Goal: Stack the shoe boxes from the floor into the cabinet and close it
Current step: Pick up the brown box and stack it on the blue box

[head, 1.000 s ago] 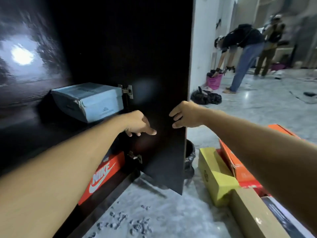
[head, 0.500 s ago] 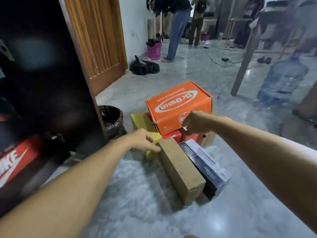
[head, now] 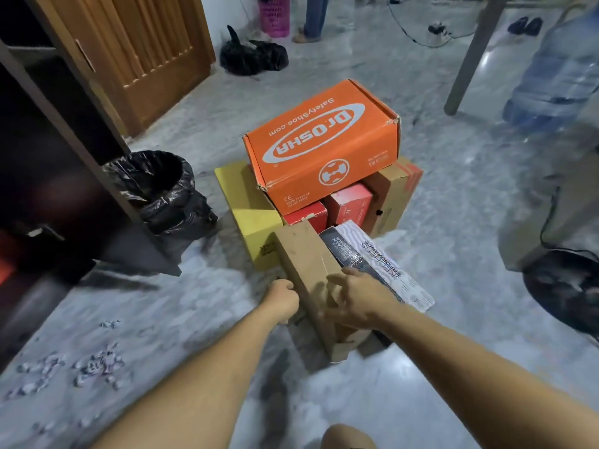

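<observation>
Several shoe boxes lie piled on the floor. A long brown cardboard box (head: 304,254) is nearest me. My left hand (head: 281,299) grips its left side with curled fingers. My right hand (head: 358,294) reaches over its top and right edge with fingers spread. Beside it lies a black and white Skechers box (head: 389,273). Behind are a yellow box (head: 249,202), two red boxes (head: 350,205), a brown and red box (head: 395,189) and, on top, an orange Dr.Osha box (head: 324,137). The dark cabinet's open door (head: 64,131) stands at the left.
A black-bagged bin (head: 162,189) stands just behind the cabinet door. Small debris (head: 81,367) is scattered on the floor at lower left. A table leg (head: 470,53), a water bottle (head: 557,66) and a dark fan (head: 567,286) are to the right. A person's legs (head: 312,14) stand at the back.
My view has swung from the cabinet down to the box pile. Both hands have dropped from the cabinet door onto the brown cardboard box.
</observation>
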### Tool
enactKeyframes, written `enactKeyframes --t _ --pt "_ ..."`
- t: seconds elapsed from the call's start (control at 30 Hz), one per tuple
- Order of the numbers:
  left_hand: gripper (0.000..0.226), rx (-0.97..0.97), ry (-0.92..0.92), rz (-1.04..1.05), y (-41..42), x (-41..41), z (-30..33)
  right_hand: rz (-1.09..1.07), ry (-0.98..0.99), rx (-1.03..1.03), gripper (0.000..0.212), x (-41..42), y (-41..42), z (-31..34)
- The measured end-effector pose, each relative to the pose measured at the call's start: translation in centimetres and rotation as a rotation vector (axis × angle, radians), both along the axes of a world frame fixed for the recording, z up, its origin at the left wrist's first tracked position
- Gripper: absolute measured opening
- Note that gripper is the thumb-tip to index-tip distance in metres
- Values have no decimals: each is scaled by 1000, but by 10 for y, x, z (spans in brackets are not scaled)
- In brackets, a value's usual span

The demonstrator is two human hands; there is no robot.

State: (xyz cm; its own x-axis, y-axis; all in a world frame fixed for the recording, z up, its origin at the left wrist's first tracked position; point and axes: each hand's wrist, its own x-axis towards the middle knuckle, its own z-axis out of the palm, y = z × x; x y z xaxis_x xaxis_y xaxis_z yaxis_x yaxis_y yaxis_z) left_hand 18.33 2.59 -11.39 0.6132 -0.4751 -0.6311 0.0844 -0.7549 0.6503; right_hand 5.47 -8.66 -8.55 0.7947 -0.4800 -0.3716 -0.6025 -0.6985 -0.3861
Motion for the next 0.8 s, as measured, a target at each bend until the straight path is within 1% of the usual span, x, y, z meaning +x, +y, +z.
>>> enactKeyframes --t 0.03,0.07,0.1,0.17,0.2,0.23,0.3,0.37,0.4,0.47,0.53,0.63,0.7,0.8 --pt "45 6 42 44 1 2 -7 8 42 -11 96 3 6 -8" --pt "45 16 84 83 2 4 -14 8 75 -30 100 5 11 -16" --pt "46 23 113 107 5 5 -20 -8 91 -53 97 6 16 -21" --pt "46 21 140 134 10 8 -30 -72 49 -88 75 8 19 -28" --pt "41 13 155 148 12 9 -34 -98 22 -90 63 8 17 -32" --pt "33 4 174 164 14 9 -37 -106 8 -80 57 6 15 -32" --pt "22 4 182 202 17 7 -43 -120 -18 -4 63 1 6 -35" --pt "15 -4 200 242 20 6 -49 -129 -49 114 76 -5 -4 -36" --pt "22 1 210 250 21 4 -53 -130 -59 172 82 -8 -8 -36" --pt "41 14 251 263 23 -2 -60 -134 -58 262 87 -14 -11 -35" --pt "50 -5 335 314 27 -9 -66 -125 -59 321 88 -20 -8 -35" --pt "37 -86 432 404 30 -17 -75 -169 -78 386 82 -27 -2 -40" --pt "32 -110 448 428 33 -20 -72 -187 -90 414 79 -29 -1 -42" --pt "32 -114 434 426 39 -22 -66 -188 -111 426 77 -27 0 -37"
